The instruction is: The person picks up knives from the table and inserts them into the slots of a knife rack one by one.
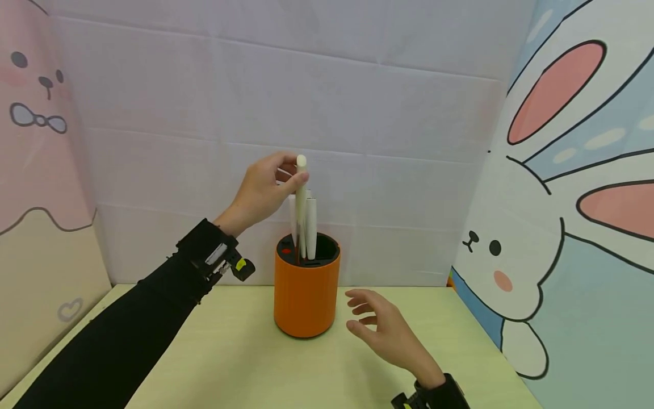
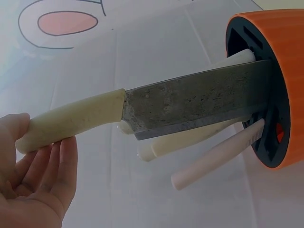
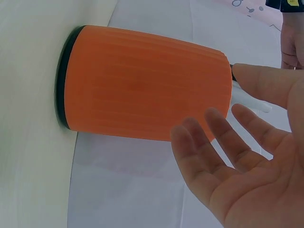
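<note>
My left hand point(image 1: 268, 184) pinches the end of a cream handle between thumb and fingers. In the left wrist view that handle belongs to a broad-bladed kitchen knife point(image 2: 194, 97), its blade partly out of the orange knife block point(image 1: 306, 295) and its tip hidden inside. Several other pale handles stand in the block, among them a white handle point(image 1: 311, 227) and a pinkish handle point(image 2: 213, 156). To the right of the block hovers my right hand point(image 1: 385, 329), fingers relaxed and spread, holding nothing. The right wrist view shows its fingers near the block's orange side point(image 3: 147, 85).
The block stands on a pale yellow-green table point(image 1: 230, 352), near its back edge. Behind rises a white creased sheet point(image 1: 286, 85). A pink cartoon panel point(image 1: 41, 170) bounds the left side, and a blue rabbit panel point(image 1: 603, 301) the right.
</note>
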Available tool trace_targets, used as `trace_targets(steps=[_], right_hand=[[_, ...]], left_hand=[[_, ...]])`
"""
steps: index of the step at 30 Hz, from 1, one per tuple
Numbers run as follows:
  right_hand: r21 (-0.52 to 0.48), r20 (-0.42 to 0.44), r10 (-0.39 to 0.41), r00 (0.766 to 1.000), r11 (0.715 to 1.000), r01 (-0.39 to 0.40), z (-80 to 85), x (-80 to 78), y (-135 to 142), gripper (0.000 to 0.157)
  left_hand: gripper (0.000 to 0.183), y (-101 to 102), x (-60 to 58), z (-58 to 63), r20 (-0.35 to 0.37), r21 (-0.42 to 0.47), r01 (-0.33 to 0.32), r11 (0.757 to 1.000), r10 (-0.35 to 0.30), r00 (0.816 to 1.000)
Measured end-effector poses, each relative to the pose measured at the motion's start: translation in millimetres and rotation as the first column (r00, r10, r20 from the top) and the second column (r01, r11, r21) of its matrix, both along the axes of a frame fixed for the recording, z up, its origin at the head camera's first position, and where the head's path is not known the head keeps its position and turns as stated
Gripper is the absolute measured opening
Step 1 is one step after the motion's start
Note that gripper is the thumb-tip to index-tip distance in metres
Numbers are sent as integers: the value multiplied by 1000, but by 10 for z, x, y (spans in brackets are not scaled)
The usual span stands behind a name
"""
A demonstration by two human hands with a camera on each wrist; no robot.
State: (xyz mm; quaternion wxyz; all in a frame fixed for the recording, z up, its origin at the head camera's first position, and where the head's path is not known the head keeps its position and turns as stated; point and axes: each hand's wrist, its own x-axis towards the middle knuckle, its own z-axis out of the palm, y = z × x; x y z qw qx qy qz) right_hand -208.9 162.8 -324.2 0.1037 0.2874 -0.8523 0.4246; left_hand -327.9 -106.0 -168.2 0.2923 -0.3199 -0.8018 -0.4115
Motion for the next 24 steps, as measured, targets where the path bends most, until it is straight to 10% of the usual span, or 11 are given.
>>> trace_targets(steps=[24], right_hand=[[-7,20,8,1000,1000,-7,-53,-42,28,46]], left_hand=[[34,16,-67,-338,53,-25,12,1000,-11,999]])
